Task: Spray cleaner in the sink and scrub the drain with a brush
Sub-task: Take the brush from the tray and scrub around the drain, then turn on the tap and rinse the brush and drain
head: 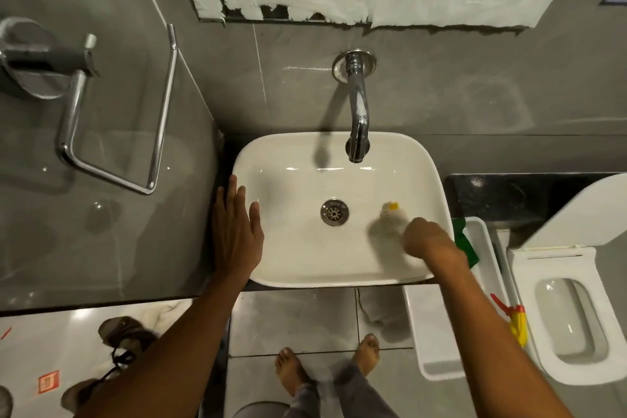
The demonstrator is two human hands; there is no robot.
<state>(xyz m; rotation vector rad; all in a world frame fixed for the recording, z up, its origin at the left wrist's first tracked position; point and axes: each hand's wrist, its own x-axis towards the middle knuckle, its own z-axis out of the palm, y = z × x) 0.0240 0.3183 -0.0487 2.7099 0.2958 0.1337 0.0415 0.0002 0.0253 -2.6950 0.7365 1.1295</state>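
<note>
The right hand [424, 237] is closed around a blurred pale object with a yellow tip [390, 214], held inside the sink [271, 268] to the right of the drain [334, 212]; whether it is the spray cleaner or the brush cannot be told through the motion blur. The yellow tip points toward the drain, probably to aim at it. The left hand [237, 231] is open, fingers extended, lying flat over the left rim of the sink, apparently bracing the body; it grips nothing. The drain sits at the basin centre, uncovered, below and forward of the faucet [358, 112]. A white tray [437, 332] beside the sink holds a green item [466, 241], likely spare cleaning supplies kept within reach.
</note>
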